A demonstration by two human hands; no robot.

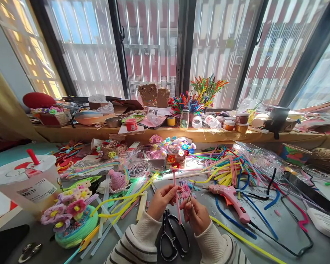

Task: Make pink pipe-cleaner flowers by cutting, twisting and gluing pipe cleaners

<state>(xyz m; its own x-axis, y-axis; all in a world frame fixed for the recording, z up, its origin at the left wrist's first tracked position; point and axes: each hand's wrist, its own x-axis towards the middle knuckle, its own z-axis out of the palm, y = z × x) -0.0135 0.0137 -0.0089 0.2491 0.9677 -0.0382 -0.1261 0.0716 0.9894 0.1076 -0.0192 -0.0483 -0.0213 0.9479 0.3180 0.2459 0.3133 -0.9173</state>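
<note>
My left hand [163,200] pinches a pink pipe-cleaner stem [178,209] that stands roughly upright. On its top end sits a small red flower [175,167] with a yellow centre. Close by on the right, my right hand [195,214] is closed on slim pointed metal tweezers [192,189], tips up and away from me. Its fingers are just beside the stem; whether they touch it I cannot tell. Black-handled scissors [169,234] lie under both hands. Behind the fingers are pink and purple fuzzy pieces [184,189].
A pink glue gun [231,200] lies right, its black cord curling forward. Left stand a lidded drink cup [35,183] and a fuzzy flower pot [77,227]. Pipe cleaners [228,168] are heaped at the back right. Jars [184,119] line the window ledge.
</note>
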